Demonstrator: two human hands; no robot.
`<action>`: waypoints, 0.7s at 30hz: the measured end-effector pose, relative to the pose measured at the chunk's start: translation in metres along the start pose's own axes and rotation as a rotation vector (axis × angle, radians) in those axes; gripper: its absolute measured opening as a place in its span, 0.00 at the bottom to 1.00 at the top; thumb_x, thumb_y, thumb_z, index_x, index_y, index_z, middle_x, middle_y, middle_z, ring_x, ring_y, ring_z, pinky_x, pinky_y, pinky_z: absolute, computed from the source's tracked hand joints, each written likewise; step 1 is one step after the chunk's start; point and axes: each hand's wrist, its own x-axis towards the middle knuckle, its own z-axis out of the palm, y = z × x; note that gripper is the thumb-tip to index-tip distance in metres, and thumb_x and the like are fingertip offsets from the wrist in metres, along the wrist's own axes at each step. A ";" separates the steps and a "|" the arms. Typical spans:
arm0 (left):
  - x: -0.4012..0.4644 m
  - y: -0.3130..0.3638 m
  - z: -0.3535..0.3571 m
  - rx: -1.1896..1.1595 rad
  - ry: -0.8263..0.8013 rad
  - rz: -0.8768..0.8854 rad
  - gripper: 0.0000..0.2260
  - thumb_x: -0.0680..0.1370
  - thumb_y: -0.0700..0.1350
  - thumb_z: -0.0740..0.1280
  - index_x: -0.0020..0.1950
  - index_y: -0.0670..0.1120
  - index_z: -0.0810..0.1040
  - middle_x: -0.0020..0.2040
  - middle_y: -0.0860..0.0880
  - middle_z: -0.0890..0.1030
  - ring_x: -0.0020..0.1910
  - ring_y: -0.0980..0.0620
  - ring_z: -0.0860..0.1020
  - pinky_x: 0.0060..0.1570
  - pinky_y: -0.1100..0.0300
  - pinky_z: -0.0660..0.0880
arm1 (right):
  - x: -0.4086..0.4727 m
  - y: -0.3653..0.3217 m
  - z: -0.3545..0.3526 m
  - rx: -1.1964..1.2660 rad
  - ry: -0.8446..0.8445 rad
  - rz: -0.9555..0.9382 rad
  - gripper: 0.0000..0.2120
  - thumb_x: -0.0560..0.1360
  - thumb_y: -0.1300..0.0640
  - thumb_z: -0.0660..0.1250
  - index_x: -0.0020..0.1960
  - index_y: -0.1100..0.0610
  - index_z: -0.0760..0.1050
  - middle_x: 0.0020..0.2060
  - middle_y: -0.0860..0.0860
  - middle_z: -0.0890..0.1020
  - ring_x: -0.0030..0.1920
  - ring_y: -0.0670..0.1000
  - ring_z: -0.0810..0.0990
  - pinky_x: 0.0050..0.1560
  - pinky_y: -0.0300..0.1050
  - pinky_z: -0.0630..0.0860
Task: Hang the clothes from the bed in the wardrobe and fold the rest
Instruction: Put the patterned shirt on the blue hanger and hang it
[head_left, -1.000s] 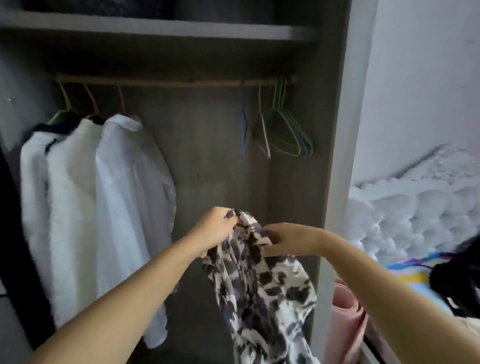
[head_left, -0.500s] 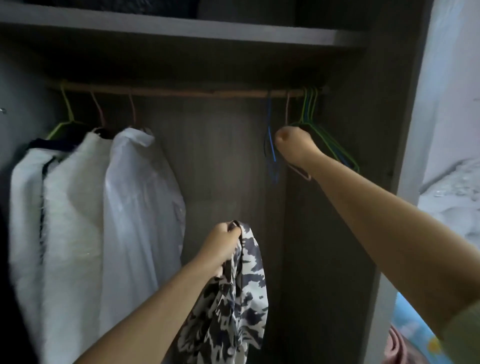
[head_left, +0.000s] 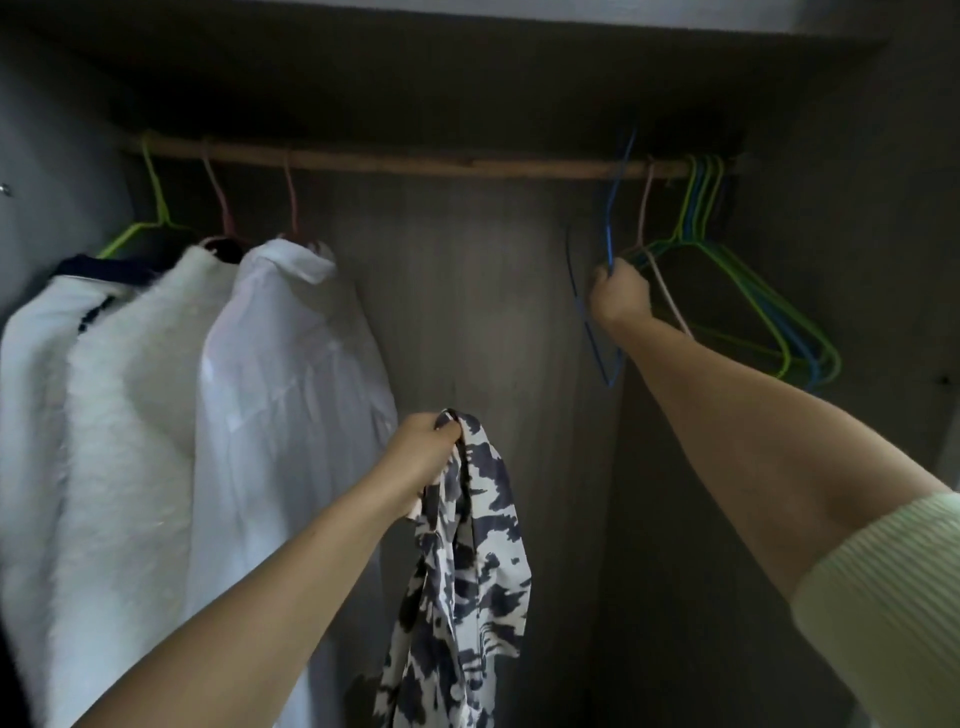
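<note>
My right hand, at the right of centre, is clenched around the blue wire hanger, whose hook sits at the wooden rail just left of a pink hanger and a bunch of green and blue hangers. My left hand, lower centre, grips the top of the black-and-white patterned garment, which hangs limp below it, well apart from the blue hanger. In the left of the frame a white shirt and a white fluffy coat hang in the wardrobe; no writing is legible.
</note>
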 end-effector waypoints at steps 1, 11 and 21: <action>0.002 -0.002 0.001 -0.009 -0.002 -0.008 0.08 0.79 0.43 0.60 0.46 0.42 0.77 0.39 0.41 0.76 0.37 0.48 0.75 0.39 0.59 0.67 | -0.005 0.002 0.000 0.048 0.024 -0.035 0.15 0.82 0.60 0.53 0.63 0.67 0.71 0.61 0.64 0.76 0.62 0.61 0.74 0.58 0.47 0.69; -0.031 -0.012 0.006 0.100 -0.108 -0.019 0.06 0.74 0.46 0.61 0.40 0.47 0.74 0.32 0.45 0.69 0.31 0.50 0.66 0.35 0.57 0.59 | -0.163 0.064 -0.013 0.534 0.175 0.143 0.14 0.72 0.39 0.62 0.45 0.48 0.79 0.30 0.43 0.75 0.35 0.48 0.74 0.38 0.47 0.70; -0.118 -0.065 0.030 0.295 -0.329 -0.089 0.15 0.75 0.51 0.65 0.31 0.45 0.71 0.23 0.51 0.64 0.26 0.50 0.65 0.31 0.58 0.60 | -0.372 0.065 -0.077 1.043 0.328 0.369 0.16 0.81 0.51 0.58 0.44 0.51 0.83 0.20 0.46 0.57 0.20 0.44 0.55 0.24 0.35 0.51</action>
